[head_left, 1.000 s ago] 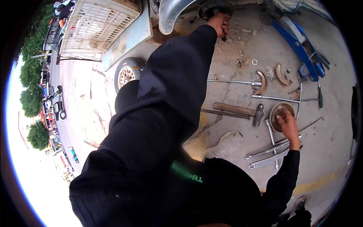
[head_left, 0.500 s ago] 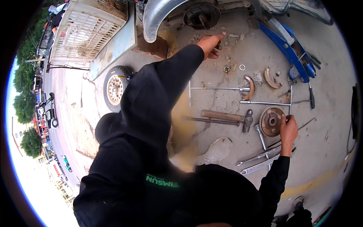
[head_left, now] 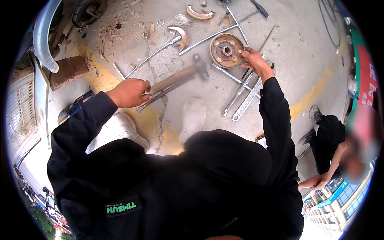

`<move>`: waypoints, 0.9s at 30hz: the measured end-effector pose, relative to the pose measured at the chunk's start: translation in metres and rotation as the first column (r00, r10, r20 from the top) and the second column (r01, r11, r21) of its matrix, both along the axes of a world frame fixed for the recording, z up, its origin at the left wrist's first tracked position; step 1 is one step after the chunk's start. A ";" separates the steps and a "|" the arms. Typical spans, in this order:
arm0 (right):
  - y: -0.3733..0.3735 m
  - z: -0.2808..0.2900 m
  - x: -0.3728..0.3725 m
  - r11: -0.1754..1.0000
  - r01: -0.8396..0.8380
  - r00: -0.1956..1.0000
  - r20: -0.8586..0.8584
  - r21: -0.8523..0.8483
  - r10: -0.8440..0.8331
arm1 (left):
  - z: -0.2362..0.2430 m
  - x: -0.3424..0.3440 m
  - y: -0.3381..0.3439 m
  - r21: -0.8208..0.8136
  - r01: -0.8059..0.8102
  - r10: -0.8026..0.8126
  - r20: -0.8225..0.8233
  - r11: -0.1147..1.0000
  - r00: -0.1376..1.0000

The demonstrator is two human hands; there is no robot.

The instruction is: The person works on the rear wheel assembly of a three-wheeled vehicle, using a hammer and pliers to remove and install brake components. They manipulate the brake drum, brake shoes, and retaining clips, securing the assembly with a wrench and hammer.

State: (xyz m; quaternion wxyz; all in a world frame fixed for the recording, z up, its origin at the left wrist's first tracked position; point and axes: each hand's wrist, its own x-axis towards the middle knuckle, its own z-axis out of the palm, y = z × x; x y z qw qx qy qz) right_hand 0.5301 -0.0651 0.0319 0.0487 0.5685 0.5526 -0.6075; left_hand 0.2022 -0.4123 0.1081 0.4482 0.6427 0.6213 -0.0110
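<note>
My right hand (head_left: 258,62) grips the near rim of a round, rusty brake drum (head_left: 218,56), with the thumb on its face. The drum's hub opening faces up. My left hand (head_left: 131,93) is closed around the handle end of a hammer (head_left: 174,78), its fingers curled and partly hiding that end. A metal bar (head_left: 166,93) lies alongside the hammer handle. Below the drum lie a socket wrench bar (head_left: 238,97) and a large spanner (head_left: 249,101), crossing another wrench. Two curved brake shoes (head_left: 201,14) lie farther off, near a T-handle wrench (head_left: 210,37).
A brick (head_left: 69,73) and a grey fender (head_left: 45,36) are at the left, beside a plastic crate (head_left: 22,106). Dirt crumbs and a metal ring (head_left: 161,22) lie on the concrete. Another person (head_left: 330,142) is at the right, near a green-and-red banner (head_left: 365,68).
My left hand has come back from the crumbs by the wheel hub to the hammer handle. My right hand still holds the drum. The view has turned toward the right.
</note>
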 end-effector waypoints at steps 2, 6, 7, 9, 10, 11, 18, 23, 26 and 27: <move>-0.006 0.003 0.003 0.999 0.015 1.000 0.007 0.030 -0.015 | -0.007 -0.005 0.012 0.002 0.083 -0.083 -0.046 0.997 0.995; -0.026 0.005 -0.002 0.989 0.053 0.999 -0.013 0.135 -0.052 | -0.017 -0.007 0.040 0.008 0.091 -0.090 -0.042 0.996 0.995; -0.031 0.010 -0.004 0.987 0.066 0.998 -0.023 0.146 -0.063 | -0.021 -0.005 0.047 0.028 0.068 -0.067 -0.028 0.997 0.997; -0.042 0.023 -0.015 0.972 0.092 0.995 -0.049 0.217 -0.084 | -0.027 0.004 0.061 0.031 0.016 -0.017 0.038 0.999 0.999; -0.045 0.032 -0.019 0.956 0.026 1.000 0.000 0.291 -0.027 | -0.028 0.009 0.064 0.066 -0.048 0.040 0.122 0.997 0.992; -0.048 0.041 -0.024 0.932 -0.044 0.998 0.054 0.360 0.026 | -0.030 0.014 0.068 0.095 -0.115 0.093 0.208 0.989 0.974; -0.104 0.147 -0.061 0.953 -0.005 0.985 -0.162 0.303 0.056 | -0.009 0.014 0.091 -0.414 -0.486 0.622 0.658 0.770 0.425; -0.189 0.110 -0.101 0.970 0.095 0.919 -0.394 0.225 0.001 | -0.013 0.003 0.054 -0.656 -0.400 0.742 0.663 0.640 0.098; -0.226 0.069 -0.118 0.953 -0.152 0.944 -0.246 0.262 0.218 | -0.032 -0.020 0.014 -0.698 -0.495 0.844 0.511 0.518 0.162; -0.236 0.051 -0.121 0.964 -0.190 0.944 -0.237 0.185 0.231 | -0.030 -0.027 0.009 -0.685 -0.519 0.857 0.451 0.512 0.250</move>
